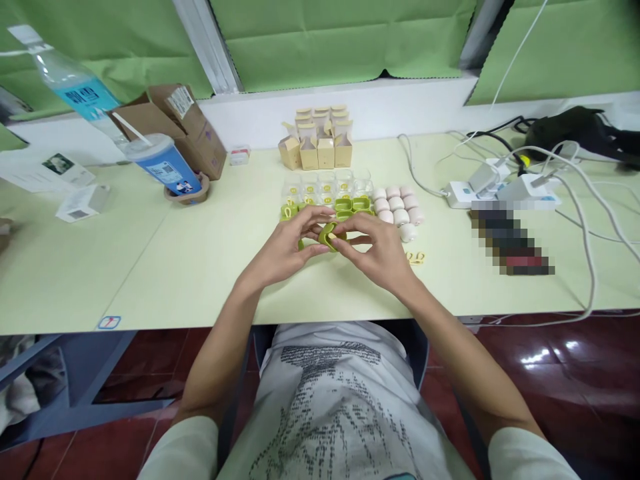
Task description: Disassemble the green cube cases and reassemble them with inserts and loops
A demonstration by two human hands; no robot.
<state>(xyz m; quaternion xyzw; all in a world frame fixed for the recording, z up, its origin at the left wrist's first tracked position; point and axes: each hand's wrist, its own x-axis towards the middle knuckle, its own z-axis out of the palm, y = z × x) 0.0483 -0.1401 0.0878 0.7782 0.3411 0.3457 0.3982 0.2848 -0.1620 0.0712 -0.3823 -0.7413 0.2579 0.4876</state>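
Above the table's front part, my left hand (pixel 291 248) is closed on a small olive-green holder (pixel 328 237), tilted so its opening faces me. Pinching at the same holder from the other side is my right hand (pixel 379 251); a small pale yellow bit shows by its fingertips, too small to name. Just beyond my hands stand more green holders (pixel 353 206), some partly hidden by my fingers. Behind these are rows of clear plastic cups (pixel 327 181). Pinkish-white rounded pieces (pixel 395 203) sit to the right. Yellow loops (pixel 417 257) lie beside my right wrist.
Small open cardboard boxes (pixel 319 150) stand at the back. To the left are a blue drink cup (pixel 167 167), a tilted bottle (pixel 83 93) and a brown carton (pixel 187 127). A power strip (pixel 465 195) with chargers and loose white cables (pixel 593 260) takes up the right side.
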